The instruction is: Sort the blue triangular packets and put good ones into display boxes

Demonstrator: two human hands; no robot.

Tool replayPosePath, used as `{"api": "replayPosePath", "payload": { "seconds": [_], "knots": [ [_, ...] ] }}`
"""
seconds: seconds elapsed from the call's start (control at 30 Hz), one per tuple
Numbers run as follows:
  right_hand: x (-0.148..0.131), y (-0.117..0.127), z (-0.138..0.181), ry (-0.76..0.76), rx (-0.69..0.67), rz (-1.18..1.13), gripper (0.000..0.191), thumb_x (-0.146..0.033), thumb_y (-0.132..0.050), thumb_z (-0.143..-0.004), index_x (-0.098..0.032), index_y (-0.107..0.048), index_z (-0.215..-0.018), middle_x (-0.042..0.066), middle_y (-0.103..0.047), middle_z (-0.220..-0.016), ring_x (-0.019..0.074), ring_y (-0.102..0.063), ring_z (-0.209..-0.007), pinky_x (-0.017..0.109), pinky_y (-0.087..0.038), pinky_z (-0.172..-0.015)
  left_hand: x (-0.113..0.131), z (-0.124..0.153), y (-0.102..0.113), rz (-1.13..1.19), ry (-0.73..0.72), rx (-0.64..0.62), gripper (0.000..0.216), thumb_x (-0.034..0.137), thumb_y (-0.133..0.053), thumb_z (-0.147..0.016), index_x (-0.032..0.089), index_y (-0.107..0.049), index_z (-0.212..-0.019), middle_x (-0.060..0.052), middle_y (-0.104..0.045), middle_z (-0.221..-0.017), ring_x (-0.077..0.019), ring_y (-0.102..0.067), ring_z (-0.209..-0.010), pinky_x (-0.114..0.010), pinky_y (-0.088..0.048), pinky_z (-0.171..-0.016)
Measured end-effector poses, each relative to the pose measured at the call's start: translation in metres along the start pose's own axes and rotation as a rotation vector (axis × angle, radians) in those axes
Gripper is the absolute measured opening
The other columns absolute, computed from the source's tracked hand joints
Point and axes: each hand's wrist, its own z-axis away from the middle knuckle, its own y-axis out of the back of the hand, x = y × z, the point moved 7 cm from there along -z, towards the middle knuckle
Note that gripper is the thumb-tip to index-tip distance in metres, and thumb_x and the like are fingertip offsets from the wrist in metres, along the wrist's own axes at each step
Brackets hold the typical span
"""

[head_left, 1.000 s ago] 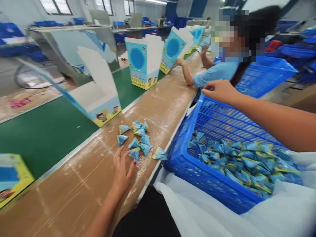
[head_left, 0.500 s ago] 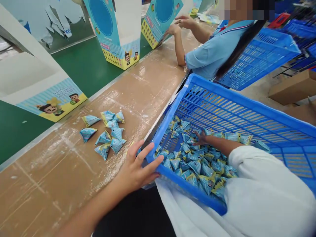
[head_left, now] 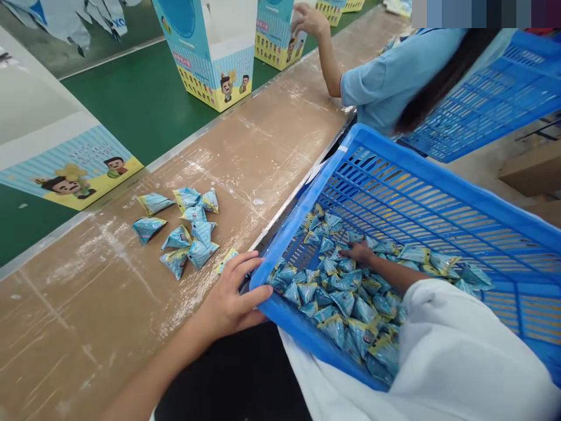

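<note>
My left hand [head_left: 234, 295] is at the near left corner of a blue plastic crate [head_left: 302, 339], its fingers and thumb closed around the rim. A small blue-and-yellow pyramid-shaped packet [head_left: 227, 261] lies on the table edge just behind those fingers. Inside the crate, my right hand [head_left: 358, 252] rests among many similar packets [head_left: 344, 301]; its fingers look apart, though packets partly hide their tips. To the left, a loose group of several packets [head_left: 202, 231] lies on the brown tabletop [head_left: 109, 327].
Printed cartons stand on a green belt [head_left: 127, 111]: one at the left [head_left: 79, 181], another farther along [head_left: 219, 76]. Beyond my crate, a person in a light-blue shirt [head_left: 394, 82] reaches toward a carton [head_left: 276, 41]. Another blue crate [head_left: 491, 99] is behind that person.
My left hand's spread fingers have drawn in around the crate corner. My right hand stays among the packets, its fingers less spread. The co-worker's raised hand has moved, and the view has shifted slightly.
</note>
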Motion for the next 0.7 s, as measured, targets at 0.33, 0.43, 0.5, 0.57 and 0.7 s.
{"api": "replayPosePath", "payload": {
  "seconds": [0.33, 0.43, 0.5, 0.57, 0.7],
  "knots": [
    [-0.001, -0.032, -0.023, -0.214, -0.064, 0.5, 0.12, -0.064, -0.081, -0.045, -0.017, -0.035, -0.145, 0.029, -0.014, -0.152, 0.0511, -0.025, -0.136, 0.061, -0.037, -0.098, 0.0, 0.001, -0.005, 0.084, 0.055, 0.006, 0.057, 0.028, -0.072, -0.077, 0.033, -0.043, -0.126, -0.015, -0.044, -0.134, -0.0301, -0.049, -0.124, -0.049, -0.045, -0.098],
    [-0.008, -0.04, -0.026, -0.195, -0.076, 0.567, 0.1, -0.057, -0.082, -0.051, -0.014, -0.049, -0.135, 0.028, -0.03, -0.146, 0.0474, -0.036, -0.132, 0.057, -0.036, -0.1, 0.001, 0.001, -0.005, 0.067, 0.061, 0.007, 0.058, 0.025, -0.07, -0.078, 0.033, -0.042, -0.128, -0.015, -0.044, -0.134, -0.0295, -0.049, -0.125, -0.049, -0.045, -0.098],
    [-0.012, -0.041, -0.027, -0.171, -0.102, 0.593, 0.079, -0.05, -0.082, -0.054, -0.014, -0.06, -0.121, 0.025, -0.044, -0.137, 0.0436, -0.043, -0.126, 0.052, -0.041, -0.096, 0.001, 0.001, -0.005, 0.056, 0.056, 0.013, 0.054, 0.026, -0.067, -0.081, 0.032, -0.042, -0.128, -0.015, -0.045, -0.133, -0.0288, -0.048, -0.125, -0.048, -0.045, -0.098],
    [-0.018, -0.042, -0.025, -0.123, -0.137, 0.608, 0.057, -0.041, -0.081, -0.06, -0.014, -0.065, -0.107, 0.02, -0.056, -0.123, 0.0377, -0.048, -0.122, 0.048, -0.044, -0.093, 0.003, 0.0, -0.006, 0.028, 0.053, 0.011, 0.046, 0.028, -0.064, -0.083, 0.03, -0.044, -0.125, -0.015, -0.045, -0.131, -0.0286, -0.047, -0.125, -0.048, -0.046, -0.098],
    [-0.031, -0.043, -0.013, 0.008, -0.231, 0.583, 0.021, -0.028, -0.071, -0.072, -0.013, -0.067, -0.086, 0.006, -0.066, -0.087, 0.022, -0.062, -0.093, 0.037, -0.05, -0.083, 0.005, -0.004, -0.008, -0.048, 0.106, -0.035, 0.032, 0.033, -0.059, -0.087, 0.027, -0.05, -0.116, -0.015, -0.047, -0.131, -0.0295, -0.044, -0.128, -0.05, -0.044, -0.099]
  ]
}}
